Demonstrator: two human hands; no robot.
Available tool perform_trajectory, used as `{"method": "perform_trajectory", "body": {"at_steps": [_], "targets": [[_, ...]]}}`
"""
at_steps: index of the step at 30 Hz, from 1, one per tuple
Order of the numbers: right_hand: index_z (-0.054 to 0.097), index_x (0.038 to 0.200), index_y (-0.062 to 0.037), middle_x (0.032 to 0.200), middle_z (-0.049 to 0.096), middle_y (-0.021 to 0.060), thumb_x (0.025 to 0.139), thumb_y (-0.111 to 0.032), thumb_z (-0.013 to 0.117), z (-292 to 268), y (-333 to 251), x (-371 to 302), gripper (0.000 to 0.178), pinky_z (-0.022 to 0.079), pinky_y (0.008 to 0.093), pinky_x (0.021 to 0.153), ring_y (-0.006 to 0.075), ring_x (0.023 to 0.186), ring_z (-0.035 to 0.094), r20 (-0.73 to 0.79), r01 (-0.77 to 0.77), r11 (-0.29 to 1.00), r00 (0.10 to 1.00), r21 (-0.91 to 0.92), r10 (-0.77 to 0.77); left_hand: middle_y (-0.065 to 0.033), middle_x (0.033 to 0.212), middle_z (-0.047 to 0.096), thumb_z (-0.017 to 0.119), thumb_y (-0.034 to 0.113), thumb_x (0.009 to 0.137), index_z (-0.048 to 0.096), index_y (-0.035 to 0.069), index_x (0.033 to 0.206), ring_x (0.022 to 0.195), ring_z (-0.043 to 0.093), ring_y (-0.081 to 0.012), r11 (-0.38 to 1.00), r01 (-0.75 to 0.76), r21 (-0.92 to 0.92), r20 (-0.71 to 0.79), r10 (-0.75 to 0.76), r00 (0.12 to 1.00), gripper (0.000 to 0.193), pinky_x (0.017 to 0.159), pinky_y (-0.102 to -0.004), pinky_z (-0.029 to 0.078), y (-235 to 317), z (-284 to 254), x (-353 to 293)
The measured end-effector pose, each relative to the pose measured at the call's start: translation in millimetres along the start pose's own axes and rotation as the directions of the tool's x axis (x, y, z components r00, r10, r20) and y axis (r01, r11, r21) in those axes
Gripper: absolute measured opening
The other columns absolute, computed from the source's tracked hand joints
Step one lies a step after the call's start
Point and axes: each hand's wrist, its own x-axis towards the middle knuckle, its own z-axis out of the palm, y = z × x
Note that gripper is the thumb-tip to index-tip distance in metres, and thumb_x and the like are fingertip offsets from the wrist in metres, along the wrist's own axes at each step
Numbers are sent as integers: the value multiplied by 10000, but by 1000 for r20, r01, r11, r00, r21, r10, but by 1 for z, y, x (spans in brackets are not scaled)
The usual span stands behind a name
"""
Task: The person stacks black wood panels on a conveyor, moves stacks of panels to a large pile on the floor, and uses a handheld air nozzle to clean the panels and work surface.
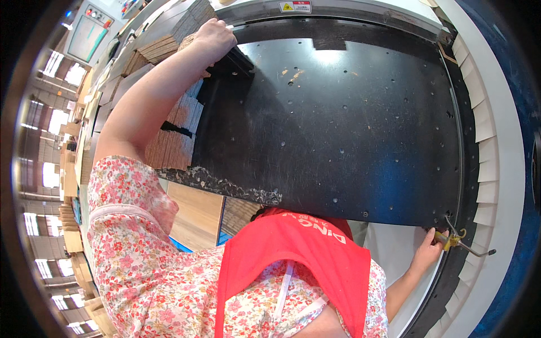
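Nearest me, my red apron (293, 242) reached up to the near edge of the black table (315, 146). At the table's near right corner, my right hand (426, 252) had its thumb and fingers closed on the near end of a yellow-wrapped metal lever (452, 242). I judged the lever stiff and hard, with the wrapped part the surer hold and the bare rod likely slicker.

Below the table's near left edge lay a wood-grain panel (194, 211). Along the table's left edge stood a pile of boards (172, 149), brown and rough at the cut ends. Each board would probably be stiff and manageable, the pile together heavy; I would take hold along the long sides, sparing the corners, which might chip.

At the table's far left corner, my left hand (211, 42) was curled beside more stacked boards (159, 49), above a dark strip (241, 61); I cannot tell what those fingers gripped, if anything. Beyond the table's far edge sat a warning label (295, 7).
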Motion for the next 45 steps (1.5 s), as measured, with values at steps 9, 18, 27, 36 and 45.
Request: {"method": "perform_trajectory", "body": {"at_steps": [9, 18, 27, 36, 45], "targets": [[535, 1275, 80, 1245, 602, 203, 1033, -233, 446, 14, 15, 9, 406, 431, 389, 1035, 293, 1149, 583, -399, 254, 890, 912, 378, -91, -33, 993, 715, 890, 178, 571, 683, 149, 1059, 1030, 672, -253, 980, 104, -173, 219, -65, 974, 530, 861, -375, 527, -28, 29, -13], [554, 1189, 11, 1062, 632, 179, 909, -181, 590, -27, -167, -38, 341, 499, 417, 871, 301, 1001, 626, 262, 451, 522, 521, 724, -813, -43, 1006, 693, 885, 222, 599, 664, 143, 1102, 1024, 675, -243, 991, 67, -118, 157, -48, 986, 555, 824, -371, 544, -21, 29, -12], [529, 975, -47, 768, 676, 160, 977, -358, 531, -6, -222, -6, 312, 574, 438, 594, 337, 695, 699, 495, 503, 837, 795, -216, -350, -64, 1048, 673, 848, 173, 621, 682, 160, 1080, 1030, 662, -265, 978, 54, -199, 80, -38, 996, 488, 844, -375, 535, -9, 23, -32], [523, 979, -78, 754, 663, 162, 934, -366, 586, -48, -196, -65, 298, 531, 496, 618, 374, 713, 676, 791, 647, 762, 452, 28, -413, -86, 1120, 639, 810, 356, 727, 555, 202, 1338, 1079, 629, -285, 767, 78, -637, -236, -290, 927, 680, 905, -413, 508, 26, -29, -49], [591, 1111, 7, 867, 668, 256, 992, -284, 506, -90, -131, 2, 325, 489, 511, 679, 434, 839, 646, 319, 174, 978, 939, -111, -131, -148, 1185, 574, 791, 346, 761, 291, 199, 1508, 1078, 617, -331, 634, 21, -773, -261, -348, 901, 911, 886, -445, 509, 117, -28, -20]]}}
